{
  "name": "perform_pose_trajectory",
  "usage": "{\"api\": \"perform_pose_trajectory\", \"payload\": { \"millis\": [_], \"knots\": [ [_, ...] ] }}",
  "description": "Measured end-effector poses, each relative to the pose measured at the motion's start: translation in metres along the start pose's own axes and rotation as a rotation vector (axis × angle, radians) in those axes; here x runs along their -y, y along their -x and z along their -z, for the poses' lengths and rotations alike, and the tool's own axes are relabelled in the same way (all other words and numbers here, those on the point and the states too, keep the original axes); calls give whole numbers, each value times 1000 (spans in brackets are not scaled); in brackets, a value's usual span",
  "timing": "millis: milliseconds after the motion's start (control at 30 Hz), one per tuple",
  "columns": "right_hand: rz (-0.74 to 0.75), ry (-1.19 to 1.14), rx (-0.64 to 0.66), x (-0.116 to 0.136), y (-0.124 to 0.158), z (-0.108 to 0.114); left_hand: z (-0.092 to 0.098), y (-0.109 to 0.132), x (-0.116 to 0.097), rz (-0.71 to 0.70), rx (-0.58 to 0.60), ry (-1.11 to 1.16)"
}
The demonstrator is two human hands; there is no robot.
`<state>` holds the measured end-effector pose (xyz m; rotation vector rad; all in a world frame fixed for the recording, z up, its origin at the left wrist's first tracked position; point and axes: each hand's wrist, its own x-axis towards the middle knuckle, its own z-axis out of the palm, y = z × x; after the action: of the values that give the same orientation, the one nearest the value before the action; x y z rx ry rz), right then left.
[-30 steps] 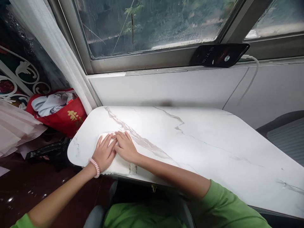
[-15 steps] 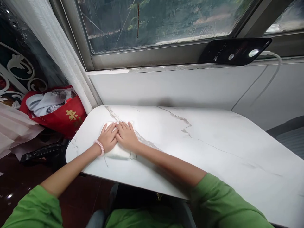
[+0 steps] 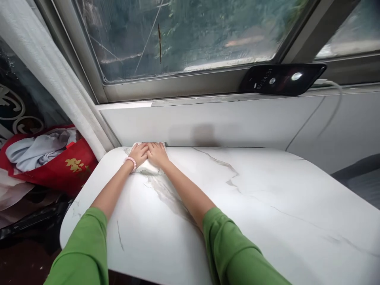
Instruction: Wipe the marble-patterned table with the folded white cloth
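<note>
My left hand point(image 3: 139, 154), with a pink beaded bracelet at the wrist, lies flat on a folded white cloth point(image 3: 149, 167). Beside it my right hand point(image 3: 157, 154) presses on the same cloth, and the fingertips of both hands meet or nearly meet. Their fingers are stretched out and not wrapped round the cloth. Under the cloth is a white table point(image 3: 255, 206) with grey marble veins. The cloth's far edge reaches the table's back edge at the wall, and its middle is hidden under my hands.
Behind the table, a phone point(image 3: 283, 79) leans on the window ledge, with a white cable point(image 3: 338, 103) hanging from it. At the left stand a white curtain point(image 3: 56, 75) and a red bag point(image 3: 74, 166) with clothes in it. A dark chair point(image 3: 359, 170) is at the right.
Both hands have pushed the cloth away from me, from the table's left middle to its back edge. My arms are stretched further, and the view has shifted.
</note>
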<state>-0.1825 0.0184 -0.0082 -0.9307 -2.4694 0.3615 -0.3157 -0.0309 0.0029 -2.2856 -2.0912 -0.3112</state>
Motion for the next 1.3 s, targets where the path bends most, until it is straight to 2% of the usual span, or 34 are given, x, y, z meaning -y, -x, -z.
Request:
{"api": "perform_pose_trajectory", "payload": {
  "millis": [133, 300, 500, 767, 867, 967, 1167, 1300],
  "knots": [
    [-10, -17, 11, 1, 12, 5, -5, 7, -5, 15, -5, -30],
    [-15, -24, 47, 4, 46, 15, -4, 33, -36, 30, 22, -66],
    [-18, -1, 87, 16, 110, 36, 0, 82, -88, 11, 31, -91],
    [65, 7, 85, 29, 233, 71, -7, 177, -186, -40, -51, -77],
    [83, -7, 56, 31, 262, 78, -9, 198, -210, -43, -81, -57],
    [68, -14, 31, 34, 270, 81, -9, 203, -216, -56, -91, -43],
    [50, -34, 34, 35, 261, 84, -3, 194, -214, -31, -40, -38],
    [33, -69, 65, 32, 257, 87, 2, 188, -212, -68, 5, -22]
  ]
}}
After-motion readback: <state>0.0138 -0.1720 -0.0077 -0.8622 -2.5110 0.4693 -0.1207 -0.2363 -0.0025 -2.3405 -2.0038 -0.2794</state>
